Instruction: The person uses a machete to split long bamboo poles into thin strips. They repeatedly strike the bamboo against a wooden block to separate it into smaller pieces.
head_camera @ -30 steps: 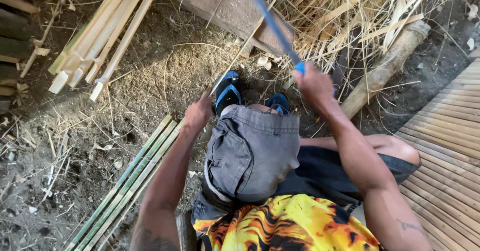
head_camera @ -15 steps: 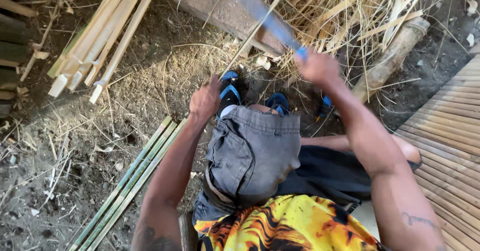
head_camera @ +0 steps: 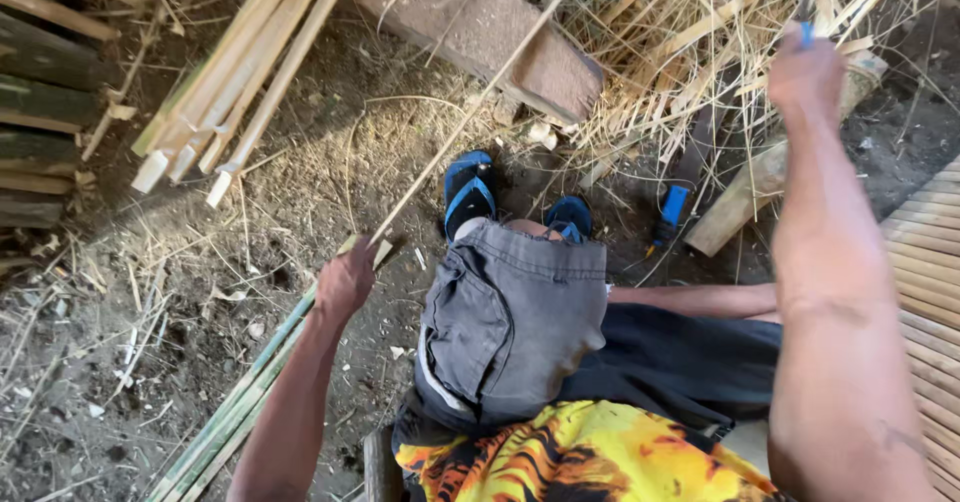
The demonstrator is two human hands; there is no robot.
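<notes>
Bamboo strip (head_camera: 470, 112), thin and pale, runs from the left hand (head_camera: 345, 282) at nine o'clock of the bent knee up toward one o'clock, over the brick-coloured block (head_camera: 480, 32). Left fingers are clenched round its near end. The right hand (head_camera: 805, 72), raised at two o'clock, has its fingers wrapped on a blue-handled blade (head_camera: 806, 2), most of it out of frame. To my judgement, good work here means keeping the strip taut and low, striking away from the sandalled feet (head_camera: 468, 192), and holding the left hand well clear of the edge. A second blue-handled tool (head_camera: 670, 214) lies by the log (head_camera: 770, 167).
</notes>
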